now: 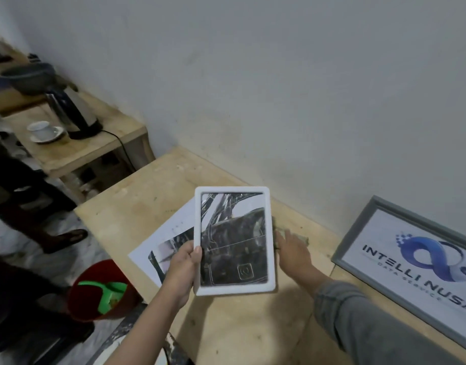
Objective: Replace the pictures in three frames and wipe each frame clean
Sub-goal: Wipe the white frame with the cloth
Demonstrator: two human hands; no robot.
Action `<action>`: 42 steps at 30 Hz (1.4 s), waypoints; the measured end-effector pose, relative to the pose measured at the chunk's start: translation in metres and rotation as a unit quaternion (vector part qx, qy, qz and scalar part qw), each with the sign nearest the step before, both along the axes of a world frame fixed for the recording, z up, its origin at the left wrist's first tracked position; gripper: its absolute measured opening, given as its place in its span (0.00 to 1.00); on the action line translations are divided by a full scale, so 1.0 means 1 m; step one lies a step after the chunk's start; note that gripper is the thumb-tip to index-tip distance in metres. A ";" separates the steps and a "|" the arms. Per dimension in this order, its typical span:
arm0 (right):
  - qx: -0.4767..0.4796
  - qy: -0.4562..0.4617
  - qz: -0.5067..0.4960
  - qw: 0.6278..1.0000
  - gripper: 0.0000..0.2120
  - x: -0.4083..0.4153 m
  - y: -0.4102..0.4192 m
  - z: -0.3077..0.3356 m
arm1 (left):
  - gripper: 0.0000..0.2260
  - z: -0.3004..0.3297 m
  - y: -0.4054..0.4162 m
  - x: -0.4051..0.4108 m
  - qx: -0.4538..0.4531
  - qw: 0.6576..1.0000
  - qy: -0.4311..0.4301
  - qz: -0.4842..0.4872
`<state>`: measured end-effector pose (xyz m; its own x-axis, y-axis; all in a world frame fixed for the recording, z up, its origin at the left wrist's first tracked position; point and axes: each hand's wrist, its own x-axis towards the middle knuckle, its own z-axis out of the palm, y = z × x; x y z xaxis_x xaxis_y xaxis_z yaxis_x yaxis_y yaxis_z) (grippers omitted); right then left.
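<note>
Now L hand [183, 270] grips white frame [234, 241]; R hand [292, 250] flat on cloth [292, 233].

Hidden, cropped and blurred parts

The white frame [234, 241] covers the right hand's [292, 252] thumb side and most of the cloth [292, 233] at 3 o'clock; whether the fingers grip it is unclear. The grey frame [411, 264] runs off at 4 o'clock. The printed sheet [163, 243] is half covered. Items at 10 o'clock are blurred.
</note>
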<state>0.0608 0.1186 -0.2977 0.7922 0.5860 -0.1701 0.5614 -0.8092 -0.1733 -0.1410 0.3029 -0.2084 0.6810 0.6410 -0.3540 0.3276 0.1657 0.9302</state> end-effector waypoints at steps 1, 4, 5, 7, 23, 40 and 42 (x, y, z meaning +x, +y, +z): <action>-0.016 -0.009 -0.001 1.000 0.28 0.003 0.003 -0.003 | 0.11 -0.001 0.007 0.003 -0.002 1.000 -0.005 0.001; -0.053 -0.033 0.003 0.998 0.24 0.015 0.009 0.000 | 0.14 -0.003 0.020 0.011 0.000 1.000 -0.010 -0.001; -0.038 -0.025 -0.008 0.999 0.24 0.021 0.013 0.004 | 0.14 -0.003 0.022 0.014 0.004 1.000 -0.009 -0.003; 0.067 0.028 -0.081 0.994 0.25 0.029 0.018 0.017 | 0.14 -0.003 0.024 0.019 0.012 1.000 -0.012 0.003; 0.227 -0.269 0.168 0.921 0.32 0.009 0.001 0.116 | 0.11 0.035 -0.019 0.075 0.090 0.994 -0.060 0.029; 0.213 -0.290 0.131 0.924 0.25 -0.007 -0.032 0.189 | 0.12 0.049 -0.028 0.066 0.101 0.990 -0.096 -0.025; 0.158 -0.335 0.160 0.915 0.21 -0.005 -0.029 0.172 | 0.12 0.051 -0.027 0.066 0.081 0.992 -0.100 -0.013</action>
<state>0.0554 0.0893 -0.1257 0.4363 0.7421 0.5088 0.8268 -0.5538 0.0987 -0.0752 0.2759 -0.1571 0.7440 0.6599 -0.1052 0.1370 0.0035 0.9906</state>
